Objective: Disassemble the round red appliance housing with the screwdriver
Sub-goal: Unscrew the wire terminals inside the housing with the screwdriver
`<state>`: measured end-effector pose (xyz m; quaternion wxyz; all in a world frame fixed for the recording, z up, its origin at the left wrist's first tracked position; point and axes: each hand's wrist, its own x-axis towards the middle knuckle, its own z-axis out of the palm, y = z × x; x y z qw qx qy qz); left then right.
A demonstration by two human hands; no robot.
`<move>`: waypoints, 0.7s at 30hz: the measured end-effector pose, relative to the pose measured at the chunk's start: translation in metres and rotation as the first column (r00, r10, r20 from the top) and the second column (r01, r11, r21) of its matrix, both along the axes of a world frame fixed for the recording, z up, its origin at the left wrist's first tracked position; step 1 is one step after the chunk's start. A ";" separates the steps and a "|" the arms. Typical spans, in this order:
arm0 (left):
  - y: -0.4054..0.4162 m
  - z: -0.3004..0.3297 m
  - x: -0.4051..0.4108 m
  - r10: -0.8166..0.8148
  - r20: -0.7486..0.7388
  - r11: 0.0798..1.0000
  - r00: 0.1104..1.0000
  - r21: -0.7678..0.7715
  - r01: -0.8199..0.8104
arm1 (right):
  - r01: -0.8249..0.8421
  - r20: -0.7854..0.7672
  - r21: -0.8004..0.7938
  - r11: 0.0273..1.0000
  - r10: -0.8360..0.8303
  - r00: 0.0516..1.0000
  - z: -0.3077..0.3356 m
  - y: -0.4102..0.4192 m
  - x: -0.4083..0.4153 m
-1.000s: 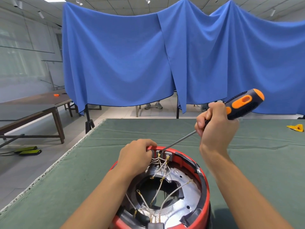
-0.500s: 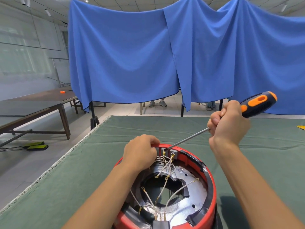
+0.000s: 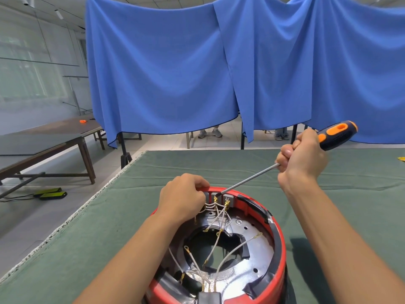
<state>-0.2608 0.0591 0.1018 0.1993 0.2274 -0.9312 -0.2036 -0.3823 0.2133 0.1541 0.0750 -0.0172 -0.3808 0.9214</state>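
Observation:
The round red appliance housing (image 3: 279,242) stands open side up on the green table cover, near the front edge. Inside it I see a shiny metal plate and several white wires with gold terminals (image 3: 215,238). My left hand (image 3: 183,199) grips the housing's far rim beside a grey terminal block (image 3: 228,196). My right hand (image 3: 303,160) is fisted around the screwdriver (image 3: 336,134), which has an orange and black handle. Its long steel shaft slants down to the left, and the tip rests at the terminal block on the far rim.
The green cover (image 3: 219,167) spreads over the table, whose left edge (image 3: 87,205) runs diagonally. A yellow object (image 3: 402,158) lies at the far right. Blue drapes (image 3: 219,73) hang behind. A brown table (image 3: 43,137) stands on the left, with green-black items (image 3: 50,193) on the floor.
The view has shifted, so the housing and hands sit further right in frame. My right hand has drawn the screwdriver handle out to the right, while the tip stays at the far rim.

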 end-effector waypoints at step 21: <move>0.001 0.000 -0.001 -0.011 -0.013 0.998 1.000 0.057 0.011 | 0.009 -0.361 0.211 0.978 0.069 0.930 0.037 -0.024 0.041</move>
